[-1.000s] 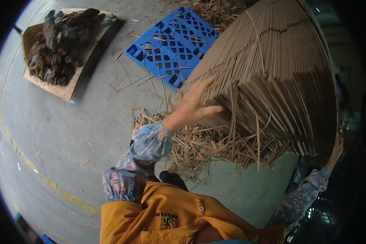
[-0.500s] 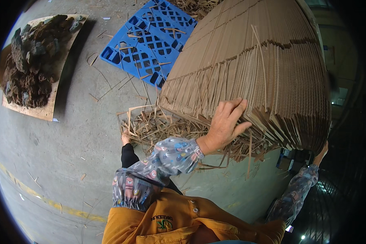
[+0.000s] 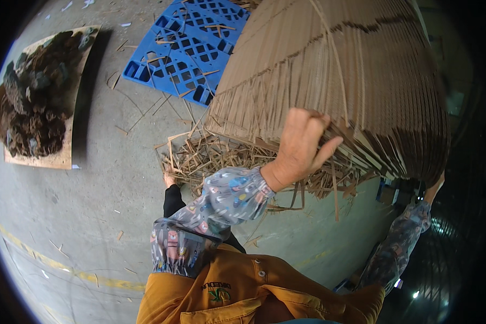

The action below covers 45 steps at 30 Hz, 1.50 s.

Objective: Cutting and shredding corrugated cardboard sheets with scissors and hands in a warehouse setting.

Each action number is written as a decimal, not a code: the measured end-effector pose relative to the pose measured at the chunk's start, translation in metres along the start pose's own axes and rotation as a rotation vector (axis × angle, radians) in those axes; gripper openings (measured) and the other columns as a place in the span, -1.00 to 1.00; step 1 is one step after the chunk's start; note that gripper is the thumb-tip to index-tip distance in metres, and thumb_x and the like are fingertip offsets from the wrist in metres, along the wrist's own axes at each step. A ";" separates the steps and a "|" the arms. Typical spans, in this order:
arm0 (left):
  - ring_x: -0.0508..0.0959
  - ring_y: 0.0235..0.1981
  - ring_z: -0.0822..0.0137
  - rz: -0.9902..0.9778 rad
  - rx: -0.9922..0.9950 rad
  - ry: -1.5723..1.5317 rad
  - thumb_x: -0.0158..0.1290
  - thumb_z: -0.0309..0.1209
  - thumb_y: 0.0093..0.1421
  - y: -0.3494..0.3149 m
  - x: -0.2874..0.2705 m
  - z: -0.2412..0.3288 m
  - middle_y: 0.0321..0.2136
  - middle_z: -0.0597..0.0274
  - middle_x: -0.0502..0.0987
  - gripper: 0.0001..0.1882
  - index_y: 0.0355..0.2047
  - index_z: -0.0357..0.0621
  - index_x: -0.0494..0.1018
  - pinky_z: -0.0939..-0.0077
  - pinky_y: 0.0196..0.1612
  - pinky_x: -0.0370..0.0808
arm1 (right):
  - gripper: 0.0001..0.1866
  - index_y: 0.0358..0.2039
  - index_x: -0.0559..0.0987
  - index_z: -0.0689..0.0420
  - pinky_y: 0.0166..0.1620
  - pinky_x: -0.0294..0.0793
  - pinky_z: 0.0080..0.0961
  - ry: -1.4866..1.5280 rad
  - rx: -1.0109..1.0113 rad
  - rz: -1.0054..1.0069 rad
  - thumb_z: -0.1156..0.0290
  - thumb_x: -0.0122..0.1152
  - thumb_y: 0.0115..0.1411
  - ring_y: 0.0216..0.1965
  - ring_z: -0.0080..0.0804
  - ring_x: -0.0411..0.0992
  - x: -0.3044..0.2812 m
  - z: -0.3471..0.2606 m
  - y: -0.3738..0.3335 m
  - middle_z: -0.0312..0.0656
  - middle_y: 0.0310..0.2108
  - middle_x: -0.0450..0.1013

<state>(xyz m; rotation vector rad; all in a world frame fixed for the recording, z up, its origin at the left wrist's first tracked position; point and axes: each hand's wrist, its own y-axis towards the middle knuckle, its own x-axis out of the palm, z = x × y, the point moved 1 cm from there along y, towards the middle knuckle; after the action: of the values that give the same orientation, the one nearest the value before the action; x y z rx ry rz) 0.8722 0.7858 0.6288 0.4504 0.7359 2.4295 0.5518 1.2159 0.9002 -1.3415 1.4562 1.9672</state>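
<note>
Left hand (image 3: 299,146): at the near corner of the stack of brown cardboard sheets (image 3: 383,81), fingers bent against the sheet edges, thumb standing off to the right. Whether it pinches any layer: cannot tell. Right hand (image 3: 436,189): by the stack's lower right end, mostly hidden and dim; its grip cannot be told either.

Handling, own judgement: line the left fingers up with the layers, take few edges at a time, and draw along the layers rather than across, so sheets do not buckle. The right hand would serve best as a steady brace. Bare skin on card edges: cuts possible.

Orientation: the stack fills the upper right. Layer edges run from the near end, by the left hand, away toward the upper edge, where the view cuts them off; I take this as the sheets' long axis, allowing for lens bend. Near ends ragged and fanned, pointing toward the person.

Outward: loose cardboard strips (image 3: 216,156) heaped on the concrete floor (image 3: 124,200) below the corner; blue pallet (image 3: 146,47) beyond, strips across it; far left, dark lumps (image 3: 35,102) on a pale board (image 3: 63,154).
</note>
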 end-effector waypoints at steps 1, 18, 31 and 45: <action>0.26 -0.39 0.09 0.010 -0.010 0.016 0.18 -0.47 -0.17 0.000 0.001 0.001 -0.41 0.03 0.24 -0.60 -0.32 -0.31 0.28 0.35 -0.35 0.26 | -0.72 -0.28 0.43 0.26 -0.39 0.30 -0.58 -0.019 0.027 -0.026 0.29 -0.09 0.18 -0.48 -0.54 0.28 0.002 -0.010 -0.001 -0.29 -0.48 0.38; 0.36 -0.41 0.30 0.078 0.118 0.258 0.12 -0.49 -0.01 -0.007 0.006 -0.005 -0.37 0.13 0.27 -0.76 -0.37 -0.27 0.31 0.55 -0.39 0.39 | -0.62 -0.43 0.48 0.28 -0.35 0.33 -0.49 0.144 -0.014 0.693 0.15 0.01 0.13 -0.41 -0.37 0.37 -0.008 -0.131 -0.036 -0.10 -0.44 0.38; 0.34 -0.50 0.25 -0.029 0.086 0.336 0.10 -0.49 -0.02 -0.015 0.006 -0.022 -0.50 0.16 0.27 -0.82 -0.47 -0.24 0.31 0.50 -0.42 0.33 | -0.74 -0.34 0.42 0.25 -0.47 0.37 -0.63 1.481 0.274 -0.901 0.29 -0.06 0.15 -0.52 -0.55 0.35 0.130 -0.317 -0.225 -0.22 -0.49 0.39; 0.39 -0.27 0.21 -0.066 0.008 0.276 -0.01 -0.54 0.03 -0.038 -0.014 -0.012 -0.31 0.11 0.33 -0.75 -0.23 -0.28 0.31 0.45 -0.18 0.34 | -0.72 -0.28 0.41 0.27 -0.57 0.34 -0.65 1.454 0.472 -1.042 0.29 -0.06 0.16 -0.60 -0.56 0.34 0.092 -0.295 -0.301 -0.20 -0.48 0.40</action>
<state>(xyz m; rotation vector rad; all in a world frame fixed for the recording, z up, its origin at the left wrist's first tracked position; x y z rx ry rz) 0.8933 0.7989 0.5945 0.0907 0.8603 2.4543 0.8672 1.0580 0.6513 -2.5733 0.9752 -0.1756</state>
